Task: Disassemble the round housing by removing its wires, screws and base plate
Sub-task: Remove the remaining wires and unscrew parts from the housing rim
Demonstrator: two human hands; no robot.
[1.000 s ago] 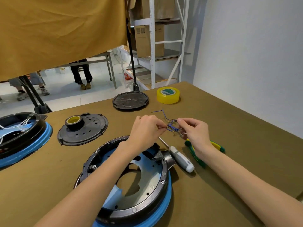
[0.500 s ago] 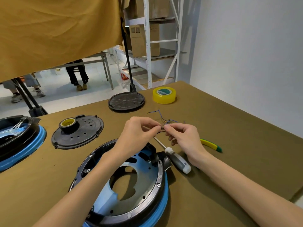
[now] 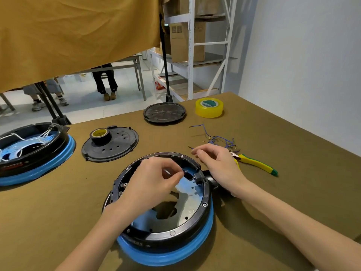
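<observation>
L hand [image 3: 154, 178] in round housing [image 3: 203, 204], wires [image 3: 218, 139] on table, R hand [image 3: 218, 165] beside

Head-worn view, forward-down, close over table [image 3: 273, 192]

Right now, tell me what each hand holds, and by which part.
The left hand pinches something small and thin over the round black housing; what it is cannot be told. The right hand holds nothing visible.
</observation>
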